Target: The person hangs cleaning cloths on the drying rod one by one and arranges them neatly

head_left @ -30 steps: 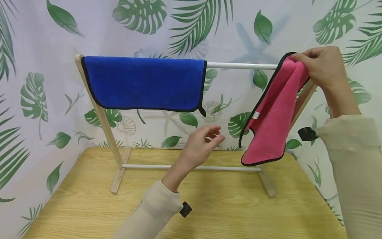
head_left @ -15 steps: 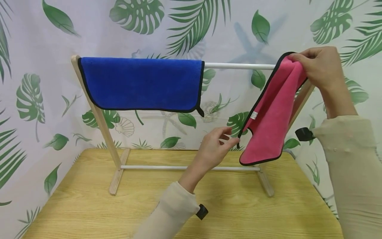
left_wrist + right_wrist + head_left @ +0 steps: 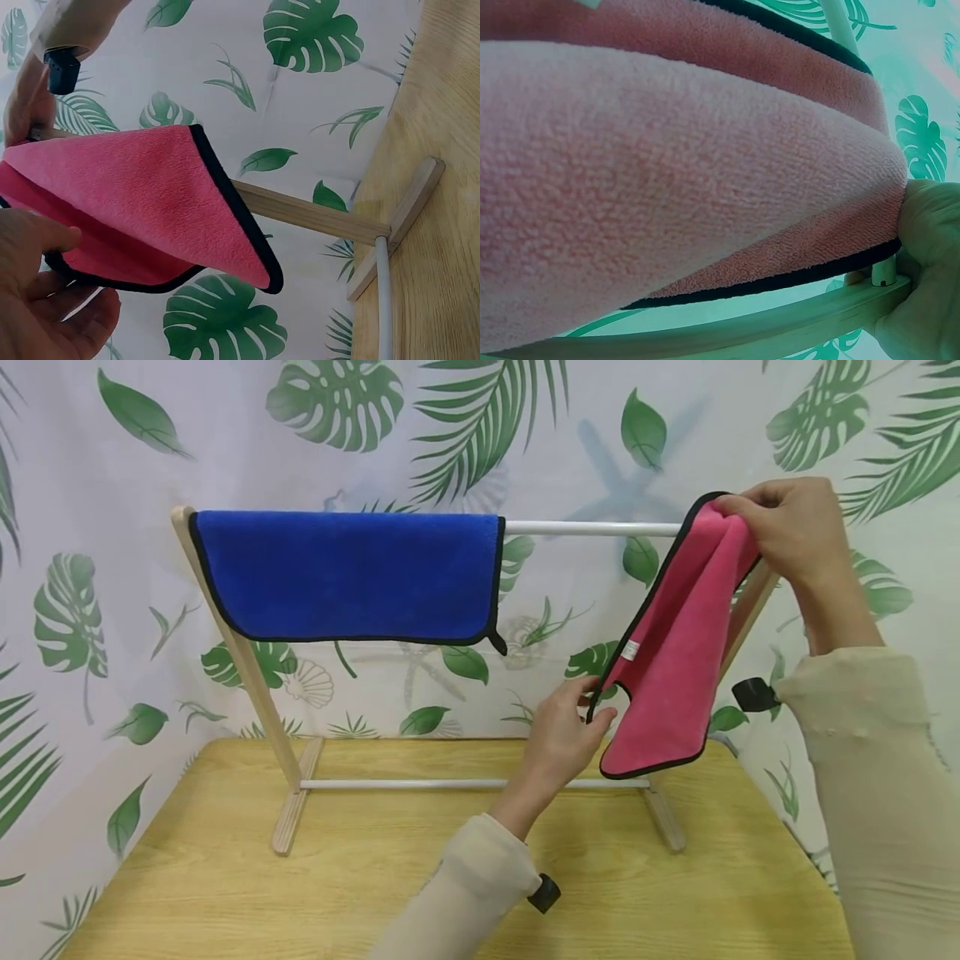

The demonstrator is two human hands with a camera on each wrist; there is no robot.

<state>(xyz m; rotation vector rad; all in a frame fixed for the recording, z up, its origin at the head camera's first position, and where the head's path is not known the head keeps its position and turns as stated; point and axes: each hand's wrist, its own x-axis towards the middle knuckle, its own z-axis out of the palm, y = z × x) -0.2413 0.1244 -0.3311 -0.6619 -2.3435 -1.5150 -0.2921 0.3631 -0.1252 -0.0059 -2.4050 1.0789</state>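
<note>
The pink towel hangs at the right end of the white rail, its top pinched by the right hand; the left hand, slightly parted, has just reached its lower edge, making this two-handed.

- The head view is showing bright, even light, spreading softly over the tabletop.
- The left wrist view is looking dimmer, its left hand falling into shade.
- The right wrist view is carrying a green cast, fading the pink cloth, which is perhaps blurring slightly up close.
</note>
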